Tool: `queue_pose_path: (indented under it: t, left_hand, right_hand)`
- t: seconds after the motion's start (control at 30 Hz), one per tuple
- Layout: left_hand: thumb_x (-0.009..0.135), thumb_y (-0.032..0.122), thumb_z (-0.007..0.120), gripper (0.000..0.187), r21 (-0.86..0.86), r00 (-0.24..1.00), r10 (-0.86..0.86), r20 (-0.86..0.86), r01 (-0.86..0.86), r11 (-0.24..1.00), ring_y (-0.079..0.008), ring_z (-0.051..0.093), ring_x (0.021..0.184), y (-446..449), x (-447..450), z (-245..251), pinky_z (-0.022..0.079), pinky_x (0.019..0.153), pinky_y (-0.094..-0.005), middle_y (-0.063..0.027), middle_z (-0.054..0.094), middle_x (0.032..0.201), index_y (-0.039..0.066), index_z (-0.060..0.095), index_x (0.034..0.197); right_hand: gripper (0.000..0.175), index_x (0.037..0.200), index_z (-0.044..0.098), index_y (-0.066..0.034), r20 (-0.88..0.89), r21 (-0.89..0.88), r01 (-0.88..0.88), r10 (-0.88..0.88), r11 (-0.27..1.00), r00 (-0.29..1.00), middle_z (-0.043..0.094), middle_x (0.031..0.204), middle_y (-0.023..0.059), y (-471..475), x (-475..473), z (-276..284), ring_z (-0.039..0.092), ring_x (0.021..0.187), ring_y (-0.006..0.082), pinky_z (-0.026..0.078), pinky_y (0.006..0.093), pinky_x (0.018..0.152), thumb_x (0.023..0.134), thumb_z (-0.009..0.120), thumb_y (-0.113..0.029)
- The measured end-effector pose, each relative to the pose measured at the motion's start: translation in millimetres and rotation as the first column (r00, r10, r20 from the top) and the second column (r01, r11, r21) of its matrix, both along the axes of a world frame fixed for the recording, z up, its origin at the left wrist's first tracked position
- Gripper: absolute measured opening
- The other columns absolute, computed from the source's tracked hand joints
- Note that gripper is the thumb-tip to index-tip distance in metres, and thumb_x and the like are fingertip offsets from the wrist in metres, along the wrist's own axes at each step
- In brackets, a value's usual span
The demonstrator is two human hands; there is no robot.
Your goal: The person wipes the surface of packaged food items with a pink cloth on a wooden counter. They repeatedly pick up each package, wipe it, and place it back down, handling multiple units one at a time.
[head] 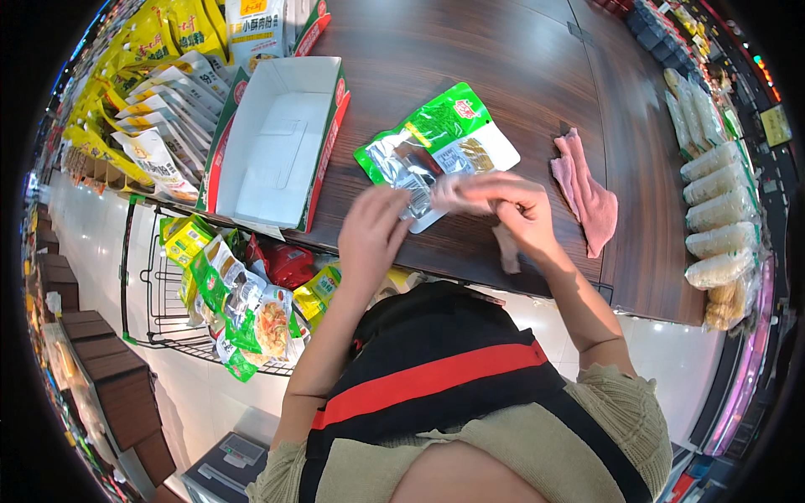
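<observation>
A green, white and silver foil food packet (440,141) lies aslant on the dark wood-grain table (390,50), bearing print and a barcode. My left hand (374,236) is at its near left edge, fingers and thumb closed about that edge. Over the packet's near right part is my right hand (503,198), its fingers bent and blurred by motion; whether it grips anything is unclear. Below the right palm shows a small pale strip (507,249), partly hidden, perhaps cloth. Farther right a crumpled pink cloth (586,192) rests on the table.
An open white-lined carton (273,144) stands to the left, beside rows of seasoning pouches (163,119). Below the table edge, a wire shopping cart (157,314) holds several food packets (242,302). Bagged pale goods (720,201) line the right side.
</observation>
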State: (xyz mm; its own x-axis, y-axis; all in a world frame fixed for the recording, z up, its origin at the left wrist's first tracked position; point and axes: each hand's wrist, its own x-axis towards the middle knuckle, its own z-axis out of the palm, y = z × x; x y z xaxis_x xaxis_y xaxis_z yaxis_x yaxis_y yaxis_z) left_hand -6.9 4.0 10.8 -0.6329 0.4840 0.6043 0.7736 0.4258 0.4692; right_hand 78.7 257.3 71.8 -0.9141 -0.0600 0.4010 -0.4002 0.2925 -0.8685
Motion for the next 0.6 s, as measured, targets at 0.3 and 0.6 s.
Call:
queue_pose_path:
  t: [0.3, 0.6]
  left_hand:
    - [0.084, 0.005, 0.077, 0.028, -0.056, 0.999, -0.038, 0.017, 0.039, 0.998, -0.0272, 0.069, 0.118, 1, 14, -1, 0.057, 0.094, -0.0384, -0.007, 0.072, 0.114, 0.008, 0.079, 0.112]
    - [0.08, 0.006, 0.079, 0.021, 0.035, 0.998, 0.06, 0.018, -0.061, 0.998, -0.0281, 0.068, 0.102, 3, 17, -2, 0.056, 0.085, -0.0399, -0.0059, 0.069, 0.105, 0.007, 0.078, 0.101]
  right_hand:
    - [0.044, 0.127, 0.067, -0.0033, -0.413, 0.71, 0.257, 0.092, 0.655, 0.906, 0.067, 0.132, 0.0107, -69, -124, -45, 0.066, 0.123, 0.0287, 0.053, 0.0388, 0.106, 0.083, 0.069, -0.004]
    - [0.039, 0.129, 0.07, -0.0056, -0.212, 0.642, 0.052, 0.111, 0.765, 0.971, 0.066, 0.134, 0.013, -48, -47, -21, 0.061, 0.132, 0.0328, 0.051, 0.0426, 0.11, 0.091, 0.066, -0.003]
